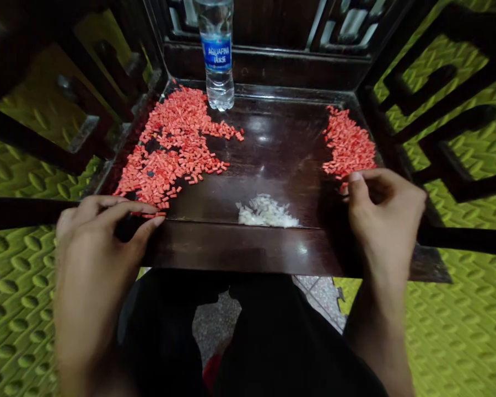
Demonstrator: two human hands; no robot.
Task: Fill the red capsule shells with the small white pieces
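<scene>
Lap: dark trouser legs (264, 336), just below the near edge of the wooden surface (268, 165).
Left hand (95, 237): at the near left corner, thumb and fingertips about a few red pieces; cannot tell whether they are gripped or only touched.
Long axis: the pieces at these fingertips lie roughly left to right, along the near edge.
Right hand (386, 209): thumb and fingers drawn together at the near end of the right red pile (349, 143); red shows at the tips, too small to tell if held.
White heap (267, 212): at the near edge, between the hands, closer to the right one and left of its fingertips.
Right pile: directly far of the right fingertips.
Left red pile (177, 132): larger, spreading far and right from the left fingertips.
Bottle (217, 55): upright, far, beside the left pile.
</scene>
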